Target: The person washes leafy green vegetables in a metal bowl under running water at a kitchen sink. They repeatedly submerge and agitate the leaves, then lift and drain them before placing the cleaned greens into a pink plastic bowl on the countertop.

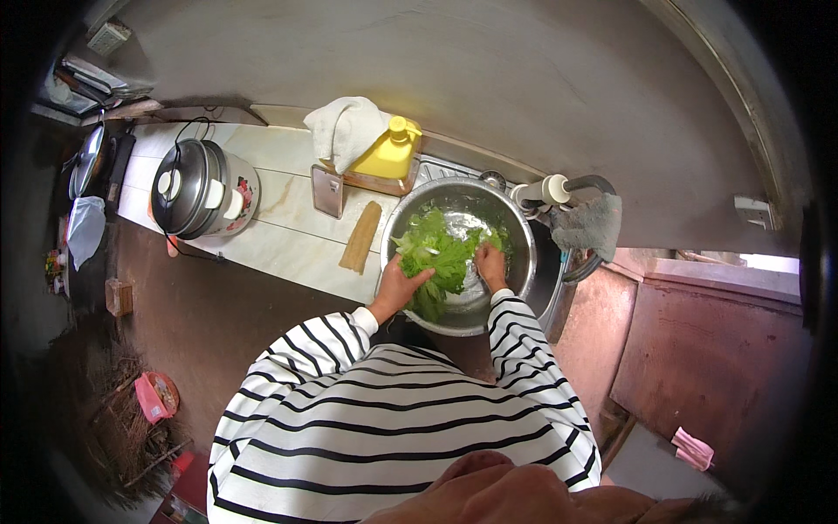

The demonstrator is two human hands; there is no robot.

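Note:
A wide stainless steel basin [529, 262] stands over the sink, with shiny wet metal showing inside. Leafy greens [442, 262] lie in its left half, and a smaller bunch is at the right. My left hand [398, 286] reaches over the basin's left rim and grips the larger bunch, thumb on top of the leaves. Inside the basin at the right, my right hand [490, 263] has its fingers closed on green leaves. The fingertips of both hands are partly hidden by the leaves.
Left of the basin are a dried loofah-like piece [361, 237], a propped phone [327, 191], a yellow pump jug [391, 156] with a white cloth [347, 128], and a rice cooker [239, 196]. A grey cloth [587, 226] hangs by the tap pipe at right.

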